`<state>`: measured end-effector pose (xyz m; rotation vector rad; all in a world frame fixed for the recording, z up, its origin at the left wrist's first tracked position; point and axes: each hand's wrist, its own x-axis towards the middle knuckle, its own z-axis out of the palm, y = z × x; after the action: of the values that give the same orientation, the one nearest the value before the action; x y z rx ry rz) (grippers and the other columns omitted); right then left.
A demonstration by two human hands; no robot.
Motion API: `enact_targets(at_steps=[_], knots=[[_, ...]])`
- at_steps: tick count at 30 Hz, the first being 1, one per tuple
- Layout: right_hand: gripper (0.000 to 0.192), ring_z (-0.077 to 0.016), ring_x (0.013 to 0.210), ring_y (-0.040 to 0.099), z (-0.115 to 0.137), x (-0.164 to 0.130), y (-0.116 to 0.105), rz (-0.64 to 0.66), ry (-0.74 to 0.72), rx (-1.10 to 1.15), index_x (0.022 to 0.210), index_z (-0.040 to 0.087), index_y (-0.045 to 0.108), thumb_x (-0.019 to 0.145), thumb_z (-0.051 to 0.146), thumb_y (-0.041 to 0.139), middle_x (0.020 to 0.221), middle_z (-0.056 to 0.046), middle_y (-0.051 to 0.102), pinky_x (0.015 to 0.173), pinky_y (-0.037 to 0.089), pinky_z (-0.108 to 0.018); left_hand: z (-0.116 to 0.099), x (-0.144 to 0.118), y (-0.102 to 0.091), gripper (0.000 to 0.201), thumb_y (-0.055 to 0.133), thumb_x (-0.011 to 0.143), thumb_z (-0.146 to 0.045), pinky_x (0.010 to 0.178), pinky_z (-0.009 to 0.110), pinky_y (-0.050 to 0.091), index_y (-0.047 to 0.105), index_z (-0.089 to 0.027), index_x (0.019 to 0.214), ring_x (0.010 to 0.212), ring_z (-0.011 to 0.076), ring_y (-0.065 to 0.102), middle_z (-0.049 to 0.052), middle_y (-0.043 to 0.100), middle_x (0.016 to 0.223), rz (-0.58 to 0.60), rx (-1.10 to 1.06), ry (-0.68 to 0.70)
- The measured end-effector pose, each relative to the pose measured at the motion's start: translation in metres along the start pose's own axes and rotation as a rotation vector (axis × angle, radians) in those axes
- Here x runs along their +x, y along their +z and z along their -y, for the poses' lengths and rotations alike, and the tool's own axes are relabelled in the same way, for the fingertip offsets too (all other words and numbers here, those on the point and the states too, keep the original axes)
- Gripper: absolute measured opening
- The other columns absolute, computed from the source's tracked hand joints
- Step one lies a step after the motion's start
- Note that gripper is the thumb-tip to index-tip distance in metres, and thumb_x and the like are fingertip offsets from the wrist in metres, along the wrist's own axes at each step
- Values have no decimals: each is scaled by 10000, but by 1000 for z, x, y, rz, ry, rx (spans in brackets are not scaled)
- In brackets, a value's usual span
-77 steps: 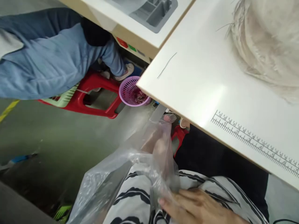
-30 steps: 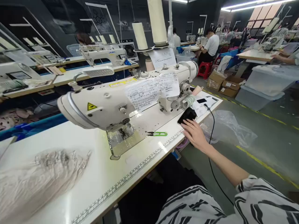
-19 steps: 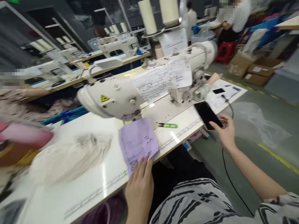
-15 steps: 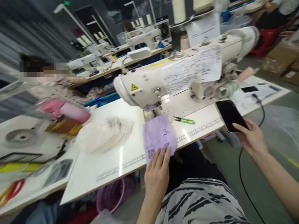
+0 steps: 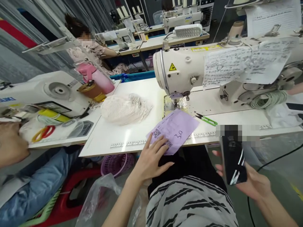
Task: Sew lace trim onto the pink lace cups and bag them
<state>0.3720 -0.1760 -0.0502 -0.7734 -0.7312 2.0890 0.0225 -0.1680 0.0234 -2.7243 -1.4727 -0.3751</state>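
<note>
A purple paper slip (image 5: 181,129), marked with QR codes and a handwritten "30", lies at the table's front edge below the needle of the sewing machine (image 5: 182,71). My left hand (image 5: 152,157) rests on its lower left corner, fingers spread and flat. Over on the right, my right hand (image 5: 253,181) is wrapped round a black smartphone (image 5: 233,157), held upright off the table edge with its screen towards me. Green-handled thread snips (image 5: 206,119) lie just right of the slip. To the left is a heap of cream fabric (image 5: 125,108).
Left of me stand a second sewing machine (image 5: 54,91), a pink bottle (image 5: 100,77) and a brown tape roll (image 5: 92,91). A co-worker's hand (image 5: 13,143) shows at the left edge. Below the table are a purple basket (image 5: 115,164) and a plastic bag (image 5: 101,195).
The phone has come down and left in my right hand and now stands more upright. The slip has turned on the table, and my left hand's fingers have spread. My view has swung left.
</note>
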Motion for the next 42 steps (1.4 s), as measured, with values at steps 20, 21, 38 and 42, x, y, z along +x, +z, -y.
enact_targets(at_steps=[20, 21, 38, 42], knots=[[733, -262, 1105, 554, -27, 42, 89, 232, 220, 404, 1327, 105, 514, 951, 635, 177, 1393, -151, 450, 996, 422, -451, 18, 28, 6, 345, 406, 911, -151, 1101, 514, 304, 567, -172, 1214, 1161, 242, 516, 99, 580, 1186, -167, -10, -134], [728, -261, 1110, 554, -28, 42, 90, 230, 224, 409, 1327, 109, 515, 952, 633, 176, 1390, -149, 455, 998, 421, -447, 10, 25, 6, 338, 430, 914, -164, 1065, 484, 355, 557, -183, 1227, 1150, 236, 520, 94, 585, 1187, -227, -53, -169], [458, -252, 1115, 572, -51, 41, 125, -131, 192, 367, 1198, 193, 615, 945, 519, 416, 1177, -90, 631, 992, 422, -441, -81, 4, 27, 578, 588, 871, -381, 1105, 405, 346, 399, -261, 1403, 1312, 262, 416, 63, 483, 1400, -358, -1622, -850], [358, -224, 1175, 526, -52, 38, 125, -72, 79, 243, 1223, 234, 597, 881, 328, 546, 1232, -33, 607, 1033, 384, -377, -77, 3, 27, 551, 581, 876, -386, 1091, 405, 363, 430, -267, 1392, 1289, 263, 446, 63, 523, 1362, -400, -1629, -854]])
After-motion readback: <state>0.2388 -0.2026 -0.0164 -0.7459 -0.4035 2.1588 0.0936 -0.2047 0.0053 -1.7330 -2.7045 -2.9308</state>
